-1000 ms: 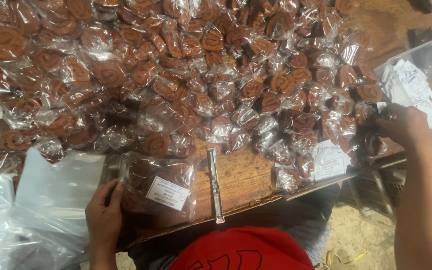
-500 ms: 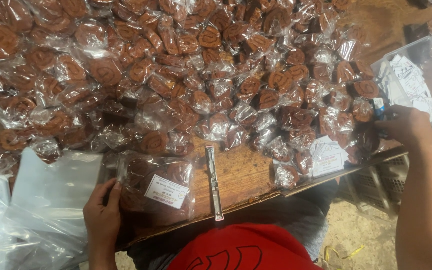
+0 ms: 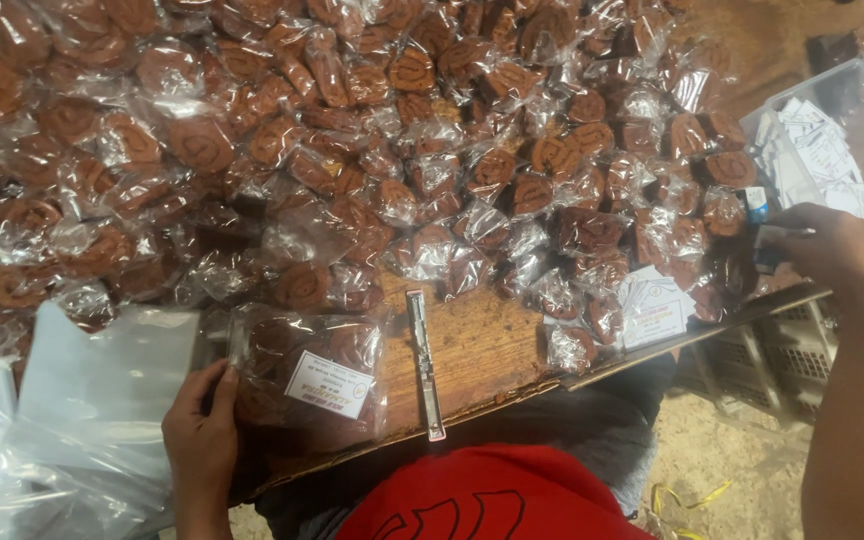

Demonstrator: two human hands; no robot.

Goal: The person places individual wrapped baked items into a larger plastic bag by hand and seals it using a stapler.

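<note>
- We see a heap of clear-wrapped brown spiral cookies (image 3: 372,150) covering the wooden table (image 3: 482,345).
- We note a slim metal bar (image 3: 424,365) lying near the table's front edge.
- Empty plastic bags (image 3: 62,430) lie at left.
</note>
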